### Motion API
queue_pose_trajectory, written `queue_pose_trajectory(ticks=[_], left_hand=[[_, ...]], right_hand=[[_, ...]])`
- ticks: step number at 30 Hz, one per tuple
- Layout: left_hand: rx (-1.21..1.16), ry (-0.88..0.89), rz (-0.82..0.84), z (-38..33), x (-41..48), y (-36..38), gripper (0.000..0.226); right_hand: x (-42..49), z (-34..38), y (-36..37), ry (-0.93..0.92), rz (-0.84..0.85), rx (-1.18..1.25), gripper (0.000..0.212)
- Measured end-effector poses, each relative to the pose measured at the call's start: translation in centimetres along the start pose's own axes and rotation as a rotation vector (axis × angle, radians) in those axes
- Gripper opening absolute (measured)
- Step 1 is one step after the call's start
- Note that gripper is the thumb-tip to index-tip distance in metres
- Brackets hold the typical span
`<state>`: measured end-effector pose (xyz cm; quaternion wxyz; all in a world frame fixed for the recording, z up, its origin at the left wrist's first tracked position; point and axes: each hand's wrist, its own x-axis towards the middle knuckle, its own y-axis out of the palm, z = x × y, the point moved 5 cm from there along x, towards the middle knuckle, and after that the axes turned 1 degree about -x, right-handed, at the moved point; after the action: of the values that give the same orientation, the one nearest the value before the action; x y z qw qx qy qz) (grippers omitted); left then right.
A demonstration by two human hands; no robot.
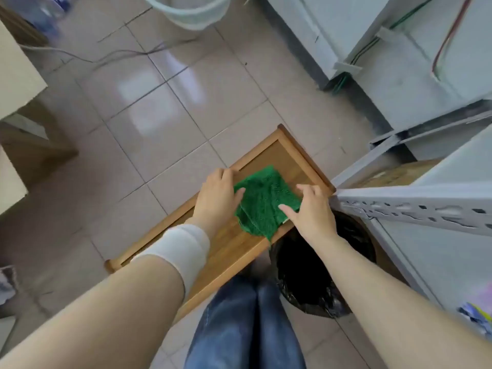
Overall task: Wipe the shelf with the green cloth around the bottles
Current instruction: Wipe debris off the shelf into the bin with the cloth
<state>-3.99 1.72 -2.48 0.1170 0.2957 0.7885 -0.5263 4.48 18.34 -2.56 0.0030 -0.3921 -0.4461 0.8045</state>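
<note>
A green cloth (262, 201), folded into a rough square, lies on a low wooden shelf top (290, 158) with a raised rim. My left hand (217, 197) rests on the cloth's left edge, thumb on the fabric, fingers over the wood. My right hand (311, 211) presses on the cloth's right corner with fingers spread. A white bandage wraps my left wrist. No bottles stand on this wooden surface in view.
A bin lined with a black bag (319, 275) sits just right of the shelf. A grey metal rack (415, 211) rises at the right. A pale bucket (186, 12) and cables (119, 53) lie on the tiled floor beyond. My jeans show below.
</note>
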Motion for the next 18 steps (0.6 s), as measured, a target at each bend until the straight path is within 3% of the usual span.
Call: queue_pose_trajectory(ticks=[6,9,11,14,18], left_hand=[[-0.134,0.012,0.104,0.5,3.9,2.4,0.043],[-0.145,0.042,0.150,0.2,4.3,2.7,0.040],[-0.197,0.055,0.246,0.0,4.3,2.9,0.031],[-0.545,0.011,0.415,-0.5,3.5,2.3,0.007],[-0.890,-0.083,0.566,-1.8,1.4,1.2,0.007]], right_hand=[[3.1,-0.1,1.7,-0.004,-0.180,-0.155,0.064],[3.7,-0.3,2.6,0.056,-0.109,-0.019,0.055],[4.3,-0.6,3.3,0.035,0.025,0.057,0.046],[3.4,-1.3,2.6,0.046,0.212,0.414,0.029],[0.2,-1.9,0.6,0.086,0.367,1.019,0.037]])
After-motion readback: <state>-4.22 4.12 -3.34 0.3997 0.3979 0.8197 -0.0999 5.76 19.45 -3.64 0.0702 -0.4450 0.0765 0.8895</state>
